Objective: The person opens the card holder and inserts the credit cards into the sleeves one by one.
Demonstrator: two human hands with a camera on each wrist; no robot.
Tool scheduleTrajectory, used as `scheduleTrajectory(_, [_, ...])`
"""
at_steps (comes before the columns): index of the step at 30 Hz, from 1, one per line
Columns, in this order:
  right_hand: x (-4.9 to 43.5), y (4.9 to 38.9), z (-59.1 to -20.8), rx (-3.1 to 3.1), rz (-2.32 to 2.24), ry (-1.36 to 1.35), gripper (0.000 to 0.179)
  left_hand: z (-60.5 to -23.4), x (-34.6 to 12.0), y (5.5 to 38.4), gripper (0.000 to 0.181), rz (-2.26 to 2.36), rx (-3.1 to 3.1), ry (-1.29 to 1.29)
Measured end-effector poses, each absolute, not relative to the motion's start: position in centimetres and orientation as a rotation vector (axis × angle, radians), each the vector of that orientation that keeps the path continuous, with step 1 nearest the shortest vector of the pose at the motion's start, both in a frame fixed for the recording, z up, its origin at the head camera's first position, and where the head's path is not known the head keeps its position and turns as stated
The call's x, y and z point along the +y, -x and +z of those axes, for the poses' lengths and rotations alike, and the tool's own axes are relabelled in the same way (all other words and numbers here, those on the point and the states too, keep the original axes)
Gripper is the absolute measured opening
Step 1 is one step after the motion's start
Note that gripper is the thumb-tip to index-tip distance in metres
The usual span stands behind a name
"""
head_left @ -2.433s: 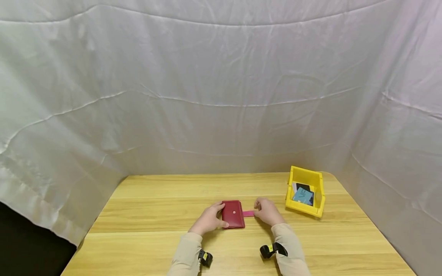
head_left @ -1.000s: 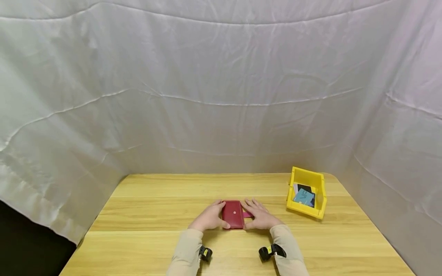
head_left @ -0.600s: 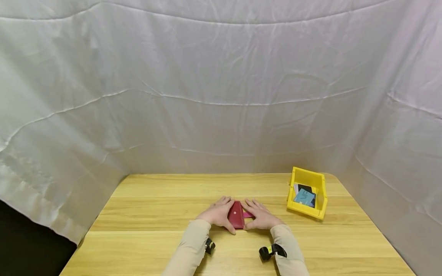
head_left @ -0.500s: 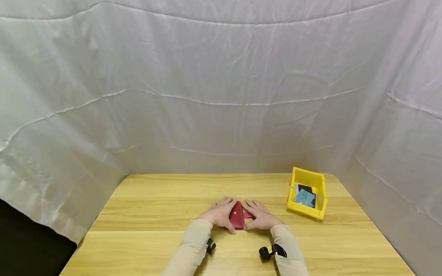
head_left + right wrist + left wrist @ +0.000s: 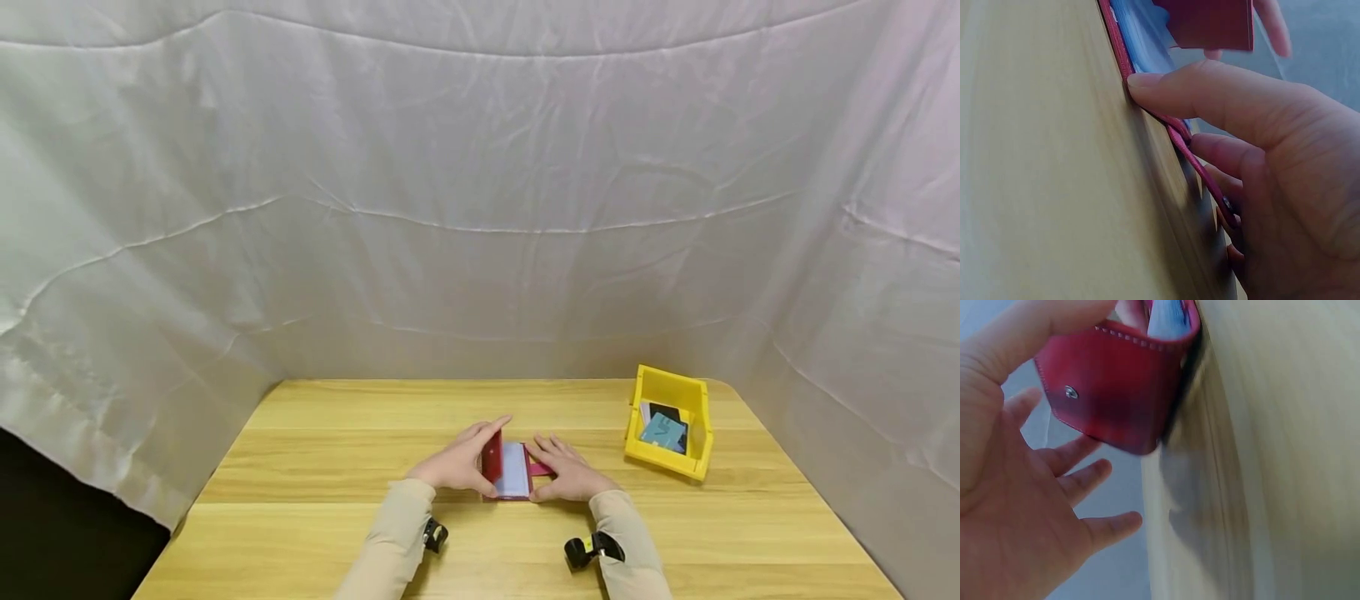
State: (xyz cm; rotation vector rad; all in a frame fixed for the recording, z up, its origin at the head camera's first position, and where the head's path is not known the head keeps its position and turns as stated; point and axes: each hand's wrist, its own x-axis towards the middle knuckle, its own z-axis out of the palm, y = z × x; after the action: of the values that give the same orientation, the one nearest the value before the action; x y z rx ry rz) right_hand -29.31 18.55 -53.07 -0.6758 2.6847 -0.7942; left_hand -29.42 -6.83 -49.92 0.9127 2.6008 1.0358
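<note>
A dark red wallet (image 5: 492, 457) with a metal snap stud (image 5: 1071, 392) lies on the table, its cover raised on the left side. Pale clear sleeves (image 5: 514, 472) show inside. My left hand (image 5: 457, 463) holds the raised cover between thumb and index finger; in the left wrist view its other fingers spread out free. On the right, my right hand (image 5: 570, 477) rests against the wallet's edge, fingers spread, thumb pressing the near corner. The pink-red snap strap (image 5: 1200, 169) sticks out beneath that hand, its end partly hidden by the fingers.
A yellow bin (image 5: 701, 442) with several cards (image 5: 663, 432) in it stands at the right rear of the wooden table (image 5: 337, 467). Grey curtains (image 5: 480, 292) hang behind and at both sides. Each forearm wears a black wrist camera (image 5: 435, 535).
My right hand has let go of the strap and moved left onto the wallet's right edge. My left hand reached over the closed cover, then drew back left, lifting it and baring the sleeves.
</note>
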Motion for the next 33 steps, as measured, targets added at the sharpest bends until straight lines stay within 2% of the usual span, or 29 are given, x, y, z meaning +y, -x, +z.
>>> scheduleTrajectory(9, [18.7, 29.4, -52.8, 2.683, -0.787, 0.705, 0.095, -50.5, -10.2, 28.8, 0.117, 1.210, 2.513, -0.810])
scheduleTrajectory(19, [18.7, 29.1, -52.8, 2.677, -0.783, 0.705, 0.095, -50.9, -13.1, 28.2, 0.114, 1.169, 2.518, -0.673])
scheduleTrajectory(33, [18.6, 29.0, -52.7, 2.676, -0.779, 0.684, 0.096, -50.7, -13.0, 27.1, 0.104, 1.013, 2.622, -0.567])
